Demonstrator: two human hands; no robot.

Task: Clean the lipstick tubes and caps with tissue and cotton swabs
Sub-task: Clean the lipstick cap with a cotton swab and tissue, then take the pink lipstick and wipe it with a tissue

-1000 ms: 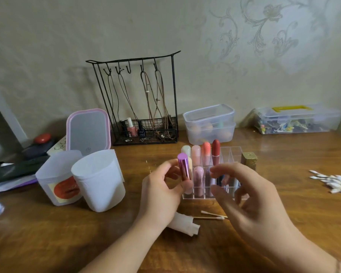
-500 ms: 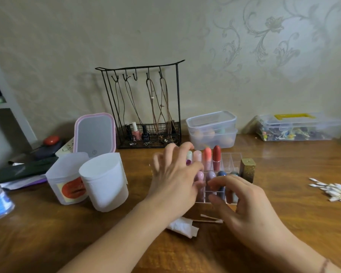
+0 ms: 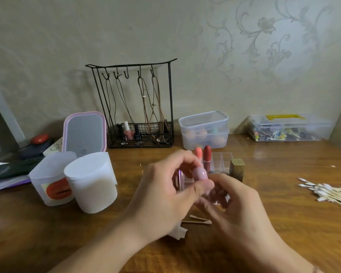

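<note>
**Status: one tube in hand, cleaning not yet begun**

My left hand [image 3: 165, 194] pinches a pink tube [image 3: 200, 174] above the organizer [image 3: 222, 160]. My right hand [image 3: 234, 201] is loosely curled beside it; grip unclear. Tissue [image 3: 178, 233] and two swabs [image 3: 199, 220] lie below, untouched. I judge the remaining tubes still pending.
</note>
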